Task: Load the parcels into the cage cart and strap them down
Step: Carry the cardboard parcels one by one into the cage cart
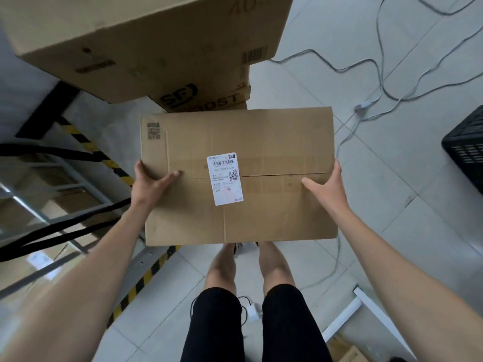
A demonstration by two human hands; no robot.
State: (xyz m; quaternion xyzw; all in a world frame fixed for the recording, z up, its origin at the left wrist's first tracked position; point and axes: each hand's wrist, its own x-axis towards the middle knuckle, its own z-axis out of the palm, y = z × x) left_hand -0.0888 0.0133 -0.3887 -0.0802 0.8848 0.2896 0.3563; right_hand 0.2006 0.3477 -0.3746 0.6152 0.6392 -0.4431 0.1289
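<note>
A flat cardboard parcel (261,142) is held level above the tiled floor (392,205), the left hand (150,182) gripping its left edge and the right hand (326,184) its right edge, thumbs lying on top. A white shipping label (225,178) sits mid-lid. Larger boxes (130,35) stack beyond it; black straps (65,152) drape over the cage cart (75,178) at left; grey cables (379,74) trail at right

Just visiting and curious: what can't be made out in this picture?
Head view:
Fingers of left hand and right hand: hidden behind the box.
Label print: too small.
Cage cart: blurred, cut by left edge.
Stacked parcels: cut by top edge.
</note>
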